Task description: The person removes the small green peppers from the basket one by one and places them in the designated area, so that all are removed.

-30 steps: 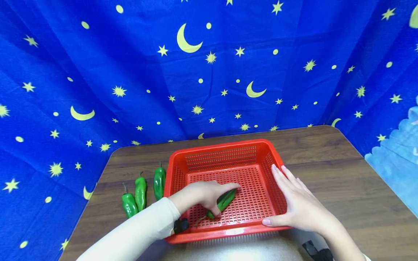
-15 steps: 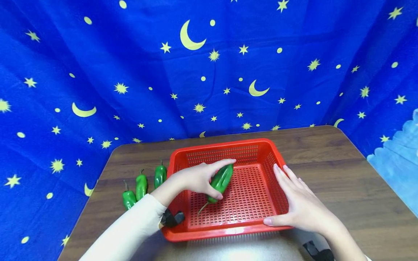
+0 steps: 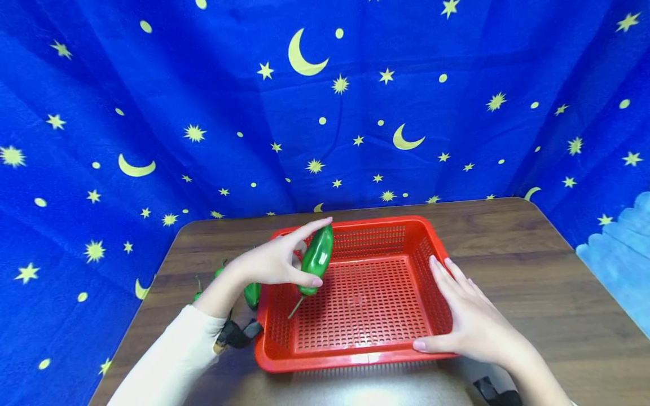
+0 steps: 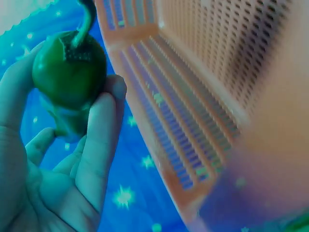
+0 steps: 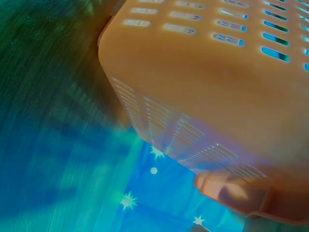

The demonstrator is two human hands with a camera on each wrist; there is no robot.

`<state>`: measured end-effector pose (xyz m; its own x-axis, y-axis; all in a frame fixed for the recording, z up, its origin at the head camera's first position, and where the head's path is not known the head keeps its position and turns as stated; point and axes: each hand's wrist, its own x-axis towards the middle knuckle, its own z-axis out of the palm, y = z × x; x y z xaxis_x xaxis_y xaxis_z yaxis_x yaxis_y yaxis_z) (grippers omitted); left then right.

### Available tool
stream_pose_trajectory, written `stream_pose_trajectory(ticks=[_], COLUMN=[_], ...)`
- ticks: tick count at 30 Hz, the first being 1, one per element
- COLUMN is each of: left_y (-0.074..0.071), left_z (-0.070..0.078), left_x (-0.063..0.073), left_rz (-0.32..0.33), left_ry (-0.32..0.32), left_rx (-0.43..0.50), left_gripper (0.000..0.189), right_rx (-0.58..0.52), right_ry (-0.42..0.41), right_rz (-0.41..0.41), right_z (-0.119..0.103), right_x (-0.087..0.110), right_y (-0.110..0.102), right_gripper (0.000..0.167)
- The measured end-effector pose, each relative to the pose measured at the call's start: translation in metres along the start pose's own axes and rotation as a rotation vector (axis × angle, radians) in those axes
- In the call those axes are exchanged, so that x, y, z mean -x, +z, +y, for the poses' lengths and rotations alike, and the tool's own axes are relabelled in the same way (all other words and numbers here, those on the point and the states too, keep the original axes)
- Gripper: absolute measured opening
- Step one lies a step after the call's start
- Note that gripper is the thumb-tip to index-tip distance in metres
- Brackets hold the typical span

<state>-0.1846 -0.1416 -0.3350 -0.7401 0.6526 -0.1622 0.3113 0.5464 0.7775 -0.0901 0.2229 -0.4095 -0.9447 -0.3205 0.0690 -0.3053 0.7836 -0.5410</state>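
Observation:
My left hand (image 3: 269,264) holds a long green pepper (image 3: 317,256) between thumb and fingers, over the left part of a red plastic basket (image 3: 315,365). The pepper is tilted, its thin stem hanging toward me. In the left wrist view the fingers curve round the pepper (image 4: 67,72), stem end facing the camera, beside the slatted basket wall. My right hand (image 3: 472,318) rests on the basket's near right corner, fingers spread along the right rim and thumb on the near rim. The right wrist view is filled mostly by the basket's outside (image 5: 193,72); that hand is nearly hidden there.
Left of the basket lie more green peppers: one right beside its wall (image 3: 252,294), others mostly hidden behind my left forearm. The basket stands on a brown wooden table (image 3: 523,265). A blue star-and-moon cloth (image 3: 355,113) hangs behind and at the sides.
My left hand has lifted the pepper off the basket floor and carried it up and to the left. My right hand stays at the basket's corner.

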Motion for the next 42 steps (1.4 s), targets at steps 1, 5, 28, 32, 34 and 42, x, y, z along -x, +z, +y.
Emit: stream_pose_trajectory(ticks=[1, 5, 28, 32, 34, 42], left_y=[-0.003, -0.016, -0.043, -0.035, -0.031, -0.018], left_z=[-0.001, -0.009, -0.101, -0.108, -0.111, -0.114], left_x=[0.004, 0.022, 0.09, 0.089, 0.088, 0.085], left_rz=[0.011, 0.06, 0.295, 0.314, 0.318, 0.298], left_ry=[-0.006, -0.036, -0.175, -0.24, -0.287, -0.39], left_rx=[0.017, 0.088, 0.087, -0.064, -0.154, -0.292], left_gripper=[0.105, 0.104, 0.106, 0.108, 0.109, 0.109], right_rx=[0.001, 0.002, 0.006, 0.002, 0.004, -0.001], right_ry=[-0.001, -0.002, -0.035, -0.032, -0.031, -0.027], right_rz=[0.002, -0.001, 0.014, 0.011, 0.012, 0.009], right_z=[0.0, 0.0, 0.001, 0.002, 0.002, 0.001], right_x=[0.0, 0.001, 0.001, 0.001, 0.001, 0.001], right_y=[0.0, 0.0, 0.0, 0.001, 0.001, 0.0], right_gripper=[0.135, 0.135, 0.134, 0.133, 0.133, 0.133])
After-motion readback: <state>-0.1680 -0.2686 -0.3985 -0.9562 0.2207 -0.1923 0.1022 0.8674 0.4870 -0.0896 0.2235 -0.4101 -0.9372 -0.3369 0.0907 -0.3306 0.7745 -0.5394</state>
